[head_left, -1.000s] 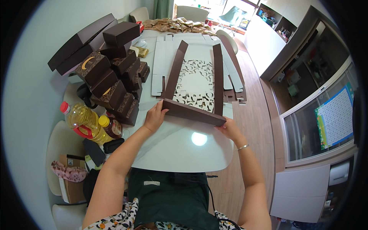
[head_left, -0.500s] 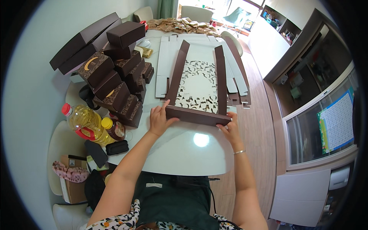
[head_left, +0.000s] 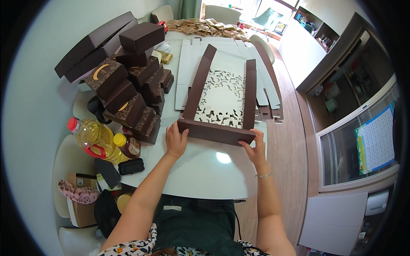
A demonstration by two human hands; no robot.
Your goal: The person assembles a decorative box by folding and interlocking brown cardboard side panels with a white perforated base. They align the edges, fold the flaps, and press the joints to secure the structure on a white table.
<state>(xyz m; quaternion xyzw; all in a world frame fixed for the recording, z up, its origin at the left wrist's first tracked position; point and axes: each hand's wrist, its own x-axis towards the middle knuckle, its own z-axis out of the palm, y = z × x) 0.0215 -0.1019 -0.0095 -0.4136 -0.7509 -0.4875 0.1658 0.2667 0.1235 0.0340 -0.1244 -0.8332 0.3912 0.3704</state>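
A partly folded dark brown cardboard box (head_left: pixel 213 132) lies on the white table in front of me. Its side walls stand up along both long edges, and its near wall is raised. The white base has a cut-out pattern (head_left: pixel 222 96) with ragged holes. At the near left corner, my left hand (head_left: pixel 175 141) grips the wall, thumb in front and fingers around the outer end. My right hand (head_left: pixel 255 149) pinches the near right corner between thumb and fingers. Flat white and brown cardboard blanks (head_left: pixel 183 77) lie stacked under and beyond the box.
Folded brown boxes (head_left: pixel 143 74) are piled on the left. Nearer stand an oil bottle (head_left: pixel 96 136) with a red cap, a yellow-lidded jar (head_left: pixel 127 146) and a black case (head_left: pixel 131 166). Gold packets (head_left: pixel 209 28) cover the far end; a chair (head_left: pixel 222 15) stands behind.
The box's near end has shifted slightly left and toward me. Both hands stay on its near corners, and the right side wall stands more upright. The view has shifted slightly.
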